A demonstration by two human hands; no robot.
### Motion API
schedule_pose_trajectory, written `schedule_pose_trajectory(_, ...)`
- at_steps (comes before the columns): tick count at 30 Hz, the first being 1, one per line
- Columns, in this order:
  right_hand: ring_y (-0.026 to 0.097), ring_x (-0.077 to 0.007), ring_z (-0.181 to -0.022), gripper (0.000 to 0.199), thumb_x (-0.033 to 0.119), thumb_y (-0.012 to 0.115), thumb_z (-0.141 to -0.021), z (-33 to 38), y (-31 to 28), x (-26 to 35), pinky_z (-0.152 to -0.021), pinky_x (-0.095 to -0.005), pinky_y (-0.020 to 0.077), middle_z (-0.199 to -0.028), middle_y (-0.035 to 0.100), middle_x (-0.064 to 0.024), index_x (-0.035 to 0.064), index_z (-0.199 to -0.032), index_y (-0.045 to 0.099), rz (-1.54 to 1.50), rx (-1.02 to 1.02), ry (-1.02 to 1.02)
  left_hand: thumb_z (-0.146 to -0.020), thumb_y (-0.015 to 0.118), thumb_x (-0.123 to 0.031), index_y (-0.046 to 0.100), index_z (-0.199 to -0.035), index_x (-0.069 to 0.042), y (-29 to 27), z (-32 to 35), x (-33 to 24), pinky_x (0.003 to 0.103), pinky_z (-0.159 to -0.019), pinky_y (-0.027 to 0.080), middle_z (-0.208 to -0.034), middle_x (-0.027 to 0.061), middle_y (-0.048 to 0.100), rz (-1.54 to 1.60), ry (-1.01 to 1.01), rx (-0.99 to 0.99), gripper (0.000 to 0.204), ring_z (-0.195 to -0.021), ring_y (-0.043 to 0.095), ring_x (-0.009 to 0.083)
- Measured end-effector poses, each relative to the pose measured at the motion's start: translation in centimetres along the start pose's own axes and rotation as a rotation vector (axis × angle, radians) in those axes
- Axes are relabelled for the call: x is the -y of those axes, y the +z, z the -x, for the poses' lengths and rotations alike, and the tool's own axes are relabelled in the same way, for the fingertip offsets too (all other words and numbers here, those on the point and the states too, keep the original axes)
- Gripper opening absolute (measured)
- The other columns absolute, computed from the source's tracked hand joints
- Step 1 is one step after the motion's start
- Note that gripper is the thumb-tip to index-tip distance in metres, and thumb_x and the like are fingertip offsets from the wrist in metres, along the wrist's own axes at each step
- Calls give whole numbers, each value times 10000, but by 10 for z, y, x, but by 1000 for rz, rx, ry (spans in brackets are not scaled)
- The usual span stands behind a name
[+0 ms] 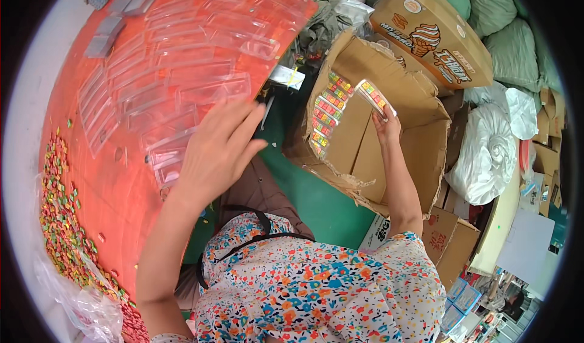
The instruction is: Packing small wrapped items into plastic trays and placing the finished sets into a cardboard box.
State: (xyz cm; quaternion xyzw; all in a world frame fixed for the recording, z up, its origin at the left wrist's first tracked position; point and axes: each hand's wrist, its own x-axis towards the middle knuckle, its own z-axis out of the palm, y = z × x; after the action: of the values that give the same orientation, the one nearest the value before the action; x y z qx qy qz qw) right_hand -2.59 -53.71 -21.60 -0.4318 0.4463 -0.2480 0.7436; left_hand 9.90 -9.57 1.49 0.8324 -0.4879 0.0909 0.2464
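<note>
The right hand has its fingers closed on the lower end of a flat pack of small coloured pieces, held at 2 o'clock over the open cardboard box. The left hand, just past 9 o'clock, has its fingers loosely spread and its thumb apart; nothing shows in its grasp, though its underside is hidden, so I can't tell whether it touches the clear trays near it.

Inside the box, toward 1 o'clock, a column of similar filled packs lies along the left-hand side. Much of the bottom is bare cardboard, so the box looks only partly filled, and the pack in hand is not yet laid down with the others.

More seems left than done. On the red table, from 9 to 11 o'clock, many trays sit in overlapping rows and appear to have nothing in them, and at 8 o'clock a long heap of loose pieces runs along the edge, beside a crumpled plastic bag. Grey blocks stand at 10 o'clock, beyond the trays.
</note>
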Motion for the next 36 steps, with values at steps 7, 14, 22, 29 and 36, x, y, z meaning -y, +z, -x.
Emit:
schedule_pose_trajectory(7,683,-226,-800,298,242,686,-943,-61,-23,-32,-666,-332,587,-969,682,-104,49,-1151,595,-32,-220,21,-943,588,-393,425,-1458,-27,66,-111,60,458,-1228,174,-1551,125,387,-321,213,217,653,-1466,301,279)
schedule_pose_trajectory(14,680,-215,-812,379,246,725,-912,-93,-21,-51,-685,-333,569,-1024,679,-93,58,-1186,542,25,-236,-64,-932,586,-434,446,-1455,-63,96,-152,52,445,-1243,115,-1553,92,394,-515,269,505,657,-1488,257,237)
schedule_pose_trajectory(22,672,-197,-822,386,231,759,-883,-113,-26,-78,-640,-316,573,-1031,677,-78,78,-1161,538,-26,-271,-96,-897,630,-425,450,-1465,-110,94,-142,21,454,-1245,125,-1549,69,401,-506,221,363,674,-1485,263,235)
schedule_pose_trajectory(29,689,-229,-806,337,247,722,-916,-111,-48,-83,-728,-344,591,-1007,687,-84,72,-1171,587,-73,-271,-3,-871,653,-454,427,-1475,-113,103,-159,30,477,-1222,171,-1573,70,360,-482,224,305,729,-1472,283,268)
schedule_pose_trajectory(36,684,-215,-886,344,260,692,-943,-95,-64,-74,-758,-350,580,-1031,679,-64,72,-1204,572,-46,-193,93,-806,751,-337,434,-1455,-60,73,-131,-22,508,-1178,275,-1516,123,430,-317,280,379,774,-1414,384,300)
